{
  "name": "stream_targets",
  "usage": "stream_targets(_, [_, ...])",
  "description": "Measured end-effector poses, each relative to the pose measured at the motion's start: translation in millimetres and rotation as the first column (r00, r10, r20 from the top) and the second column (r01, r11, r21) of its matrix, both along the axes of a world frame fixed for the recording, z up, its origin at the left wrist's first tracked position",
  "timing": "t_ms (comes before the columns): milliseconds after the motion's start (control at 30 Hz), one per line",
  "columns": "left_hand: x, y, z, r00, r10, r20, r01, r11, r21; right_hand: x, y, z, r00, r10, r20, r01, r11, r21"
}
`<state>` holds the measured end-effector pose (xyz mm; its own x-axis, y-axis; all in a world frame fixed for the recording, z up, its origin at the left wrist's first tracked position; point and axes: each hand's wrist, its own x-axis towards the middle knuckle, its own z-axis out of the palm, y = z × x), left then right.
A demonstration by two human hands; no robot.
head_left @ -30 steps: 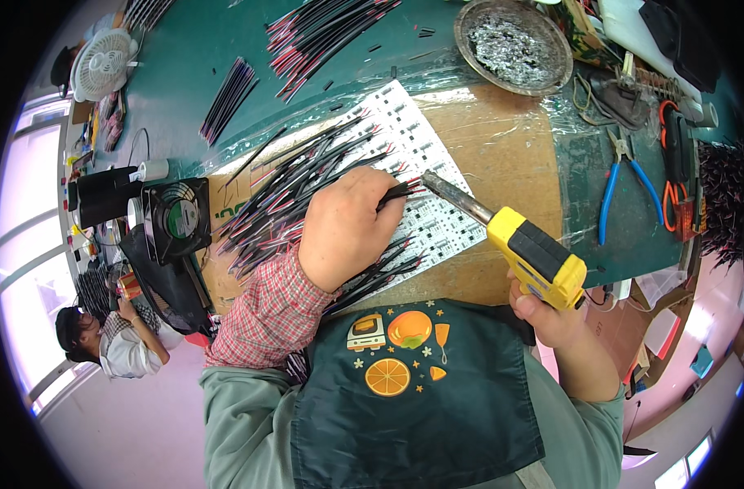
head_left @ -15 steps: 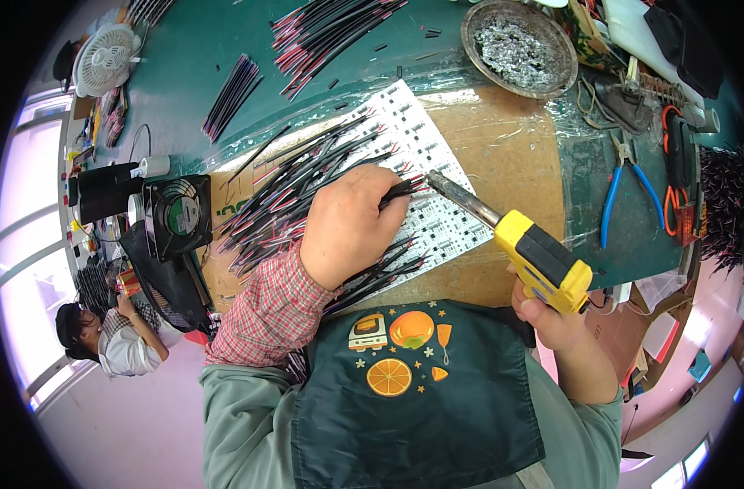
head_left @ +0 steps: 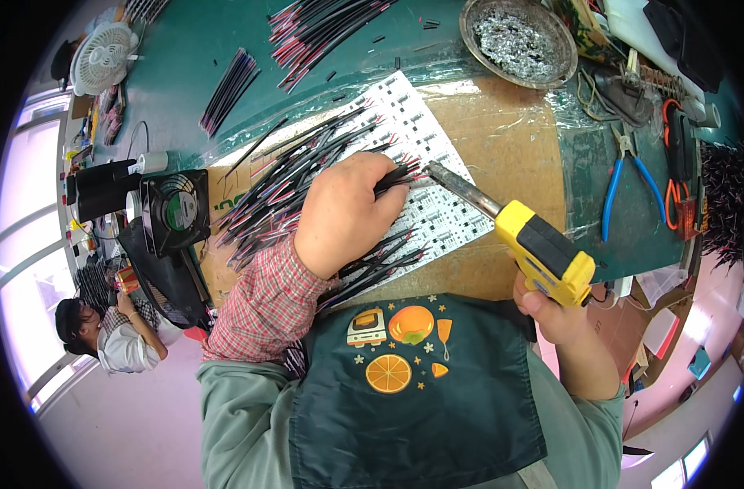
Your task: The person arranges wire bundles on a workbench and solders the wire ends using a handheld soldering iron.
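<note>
My left hand (head_left: 343,213) is closed in a pinch on a black-sleeved wire (head_left: 395,178) with red and white ends, over a white sheet of printed circuit boards (head_left: 437,151). Yellow and black, the soldering gun (head_left: 545,251) is gripped in my right hand (head_left: 555,319). Its metal tip is close to the wire ends at the sheet; whether they touch I cannot tell. Many similar wires (head_left: 282,187) lie across the sheet's left part and beneath my left hand. My left palm hides some of the boards.
A round metal pan (head_left: 467,41) of silvery scraps stands at the back right. Blue-handled pliers (head_left: 612,196) lie to the right, beside orange-handled cutters (head_left: 671,155). More wire bundles (head_left: 229,91) are at the back. A small black fan (head_left: 176,213) stands left; another person (head_left: 132,350) sits beyond.
The soldering gun's tip has shifted very slightly, and my left hand has moved a little up and left with the wire. The view itself has shifted slightly.
</note>
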<state>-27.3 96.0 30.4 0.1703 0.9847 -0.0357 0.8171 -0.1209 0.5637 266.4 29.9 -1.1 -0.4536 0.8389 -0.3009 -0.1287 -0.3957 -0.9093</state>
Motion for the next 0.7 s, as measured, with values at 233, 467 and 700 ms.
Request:
stream_targets(233, [-1.5, -2.1, -2.4, 1.0, 0.01, 0.015, -0.01, 0.999, -0.042, 1.4, -7.1, 1.7, 0.998, -0.05, -0.031, 0.048, 0.996, -0.074])
stream_targets(467, [-4.1, -2.1, -2.0, 0.999, 0.017, 0.039, -0.014, 0.996, -0.083, -5.4, -9.9, -0.8, 0.995, -0.075, 0.07, 0.078, 0.996, -0.035])
stream_targets(700, [-6.1, -4.2, -2.5, 0.998, 0.021, 0.062, -0.012, 0.989, -0.15, -7.1, -12.9, -1.8, 0.995, -0.06, 0.076, 0.061, 0.998, -0.007])
